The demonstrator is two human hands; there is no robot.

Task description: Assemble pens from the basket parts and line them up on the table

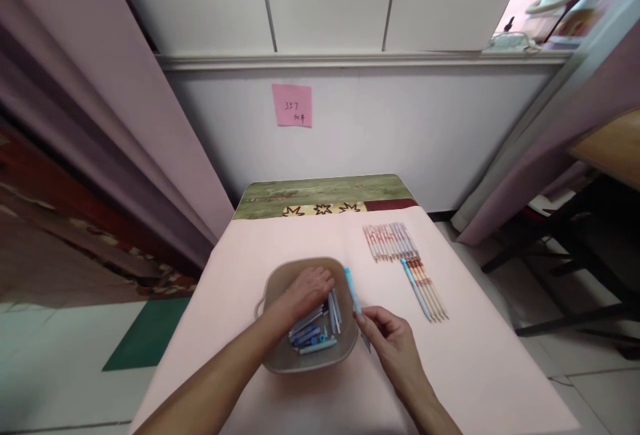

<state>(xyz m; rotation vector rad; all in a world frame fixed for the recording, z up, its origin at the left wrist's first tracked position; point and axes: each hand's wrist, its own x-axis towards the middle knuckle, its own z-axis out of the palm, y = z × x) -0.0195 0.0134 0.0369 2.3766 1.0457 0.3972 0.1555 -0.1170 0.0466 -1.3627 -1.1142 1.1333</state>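
My right hand (393, 342) pinches a light-blue pen (353, 290) just beyond the right rim of a grey-beige plastic bin (280, 364). My left hand (310, 290) reaches down into the bin with its fingers bent together over the contents; the fingertips are partly hidden, so what they grip cannot be made out. Inside lie several pale pens (334, 312), dark-blue pieces (305, 335) and a light-blue pen (317, 346) near the front wall. To the right, several slim pens (390, 242) form a row, with another blue pen (416, 292) beside several beige pens (429, 290) below it.
A pale pink cloth (240, 255) covers most of the table, leaving a green patterned strip (320, 188) at the far edge. A pink note (293, 106) is stuck on the wall behind. Curtains hang at both sides, and a dark stool frame (560, 262) stands right.
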